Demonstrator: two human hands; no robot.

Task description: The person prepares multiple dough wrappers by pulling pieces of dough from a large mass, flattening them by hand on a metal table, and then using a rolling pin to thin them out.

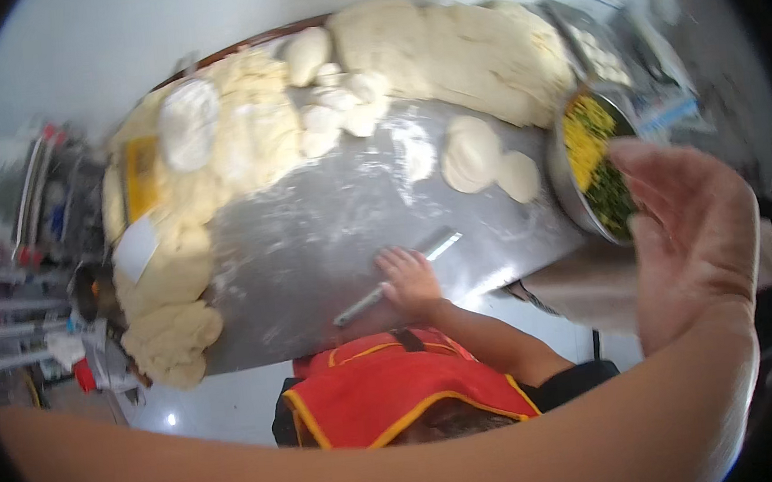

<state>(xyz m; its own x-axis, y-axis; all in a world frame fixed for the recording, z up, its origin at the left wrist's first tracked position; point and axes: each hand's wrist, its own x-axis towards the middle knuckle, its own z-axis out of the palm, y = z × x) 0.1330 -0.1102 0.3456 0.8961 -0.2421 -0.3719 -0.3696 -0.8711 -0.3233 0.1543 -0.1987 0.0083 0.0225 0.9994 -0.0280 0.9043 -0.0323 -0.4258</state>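
My left hand (692, 237) is raised close to the camera at the right, its forearm crossing the bottom of the picture. Its fingers and thumb curve apart with nothing seen between them, in front of a metal bowl (562, 183) of chopped yellow and green filling. My right hand (411, 281) lies palm down, fingers extended, across a narrow metallic bar-like tool (444, 244) near the table's front edge. Flattened dough rounds (471, 154) lie beyond it, left of the bowl. Small dough pieces (335, 109) are heaped near a patch of flour (416, 147).
Large dough slabs (453, 52) line the back of the metal table (291, 248); more dough (170, 346) covers its left side. On that dough are a flour-dusted oval container (190, 124), a yellow object (141, 175) and a white card-like piece (136, 248). Cluttered shelving stands at the left.
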